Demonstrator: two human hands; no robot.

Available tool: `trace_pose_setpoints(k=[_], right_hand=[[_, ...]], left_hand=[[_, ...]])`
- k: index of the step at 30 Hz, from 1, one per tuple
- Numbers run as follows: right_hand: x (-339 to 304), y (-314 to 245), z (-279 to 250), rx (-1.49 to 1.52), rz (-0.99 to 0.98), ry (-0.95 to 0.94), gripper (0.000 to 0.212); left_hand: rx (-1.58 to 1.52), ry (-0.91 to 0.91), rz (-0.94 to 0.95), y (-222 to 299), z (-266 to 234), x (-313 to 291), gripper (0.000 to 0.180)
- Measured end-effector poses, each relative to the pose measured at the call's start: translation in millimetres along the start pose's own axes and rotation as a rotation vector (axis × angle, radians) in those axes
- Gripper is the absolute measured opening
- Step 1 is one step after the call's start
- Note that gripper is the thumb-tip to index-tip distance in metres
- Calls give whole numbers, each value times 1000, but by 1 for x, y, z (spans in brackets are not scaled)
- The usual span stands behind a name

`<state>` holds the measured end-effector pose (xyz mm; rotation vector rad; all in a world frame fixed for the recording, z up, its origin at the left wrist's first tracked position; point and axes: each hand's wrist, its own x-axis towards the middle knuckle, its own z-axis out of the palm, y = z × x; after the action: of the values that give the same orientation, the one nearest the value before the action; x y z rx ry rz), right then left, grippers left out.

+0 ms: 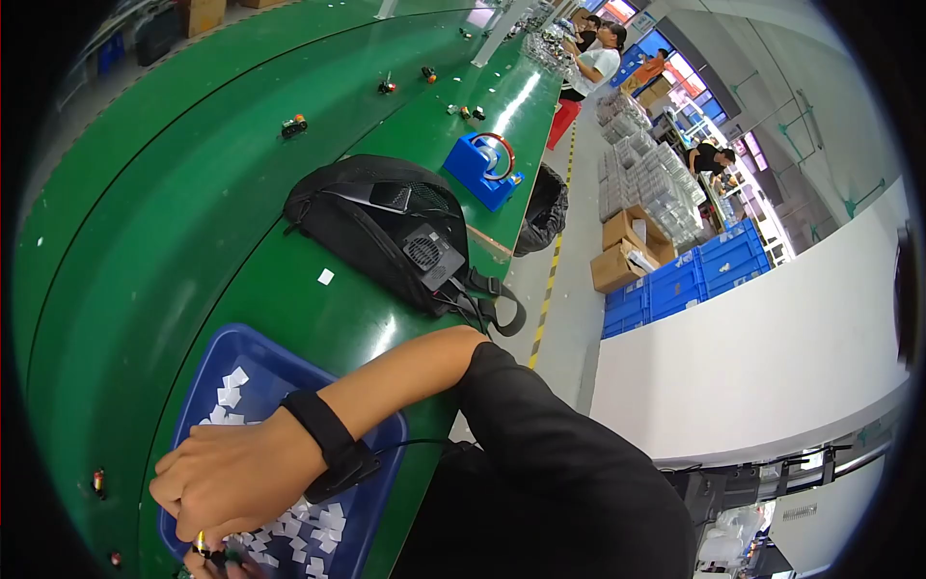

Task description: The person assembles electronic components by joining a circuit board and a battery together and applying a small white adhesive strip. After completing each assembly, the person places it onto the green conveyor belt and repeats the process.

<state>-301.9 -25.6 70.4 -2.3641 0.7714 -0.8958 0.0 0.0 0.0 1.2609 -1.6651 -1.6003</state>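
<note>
My right hand [236, 478], with a black strap on its wrist, reaches over a blue tray [388, 502]. Its fingers are curled downward, and its fingertips are hidden from view. Just below it, at the bottom edge, part of my left hand [201, 565] shows, closed around a small yellow-and-black thing [202, 543]. Both hands meet at this thing, whose kind I cannot make out. Small white paper squares [328, 526] lie scattered in the tray, under and around my right hand.
Beyond the tray lie a black backpack [371, 232] with a fan unit and a blue tape dispenser [482, 172]. Small toy-like pieces [294, 126] are spaced along the green belt at left. A bin with a black bag [543, 212] stands beside the table. Co-workers sit farther off.
</note>
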Motion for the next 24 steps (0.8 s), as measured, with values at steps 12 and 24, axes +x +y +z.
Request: trace_pose_setpoints(k=[12, 24], right_hand=[[8, -11, -8, -56, -158, 112, 27], [23, -21, -13, -114, -232, 67, 22]], left_hand=[[-116, 347, 147, 63, 55, -13, 53], [-677, -34, 0, 93, 42, 7, 37]])
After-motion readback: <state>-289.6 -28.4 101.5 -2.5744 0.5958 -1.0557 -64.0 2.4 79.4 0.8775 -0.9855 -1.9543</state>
